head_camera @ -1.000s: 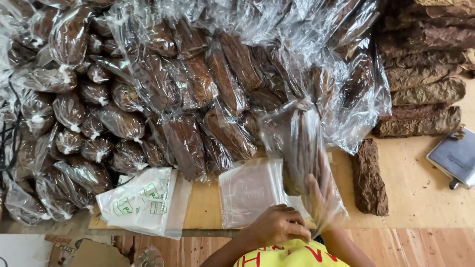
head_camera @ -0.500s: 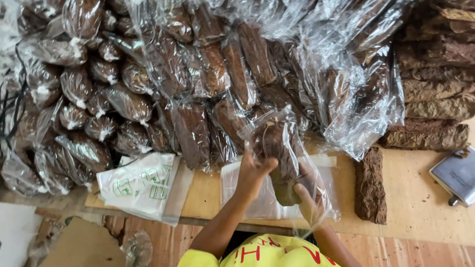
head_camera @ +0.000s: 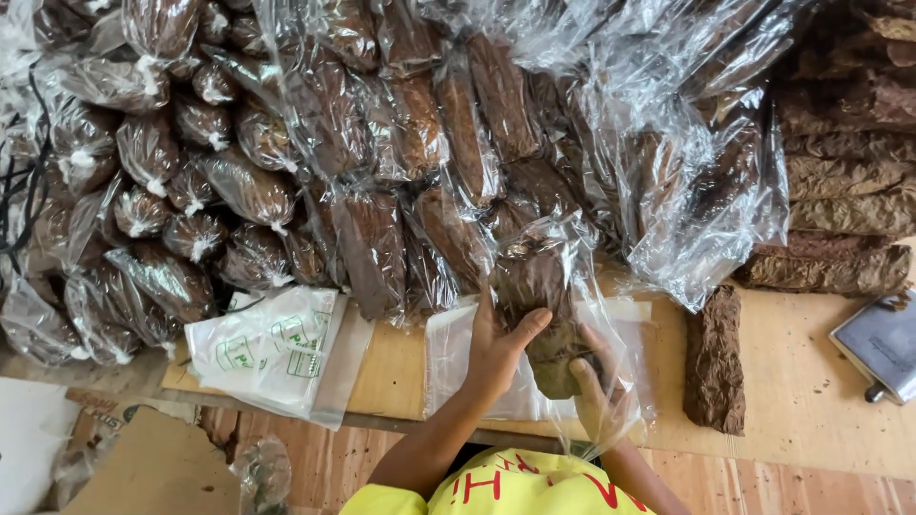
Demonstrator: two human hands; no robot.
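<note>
Head view, looking down on a wooden table [head_camera: 821,420] loaded with dried brown leaf bundles.

Left hand [head_camera: 501,348]: gripping the outside of a clear plastic bag [head_camera: 563,286], fingers curled around its left side, thumb pressing across the front against the brown leaf bundle [head_camera: 539,296] inside.

Right hand [head_camera: 596,391]: reaching up inside the open mouth of the same bag, fingers loosely spread and cupping the lower end of the bundle; partly veiled by the film, so the exact grip cannot be told.

Bag and bundle: standing nearly upright at the near edge of the table, just above a flat stack of empty clear bags [head_camera: 458,358] lying on the wood, and touching the front of the heap behind.

Behind: a large heap of bagged bundles [head_camera: 382,191], long ones in the middle, small knotted round ones [head_camera: 172,181] to the left.

Right: bare unbagged bundles [head_camera: 840,191] stacked flat, one single bare bundle [head_camera: 716,358] lying alone on the table just beside the held bag, and a grey metal device [head_camera: 883,343] at the edge.

Left front: a white printed bag packet [head_camera: 272,353] overhanging the table edge.

Bottom: a yellow sleeve [head_camera: 515,482].
</note>
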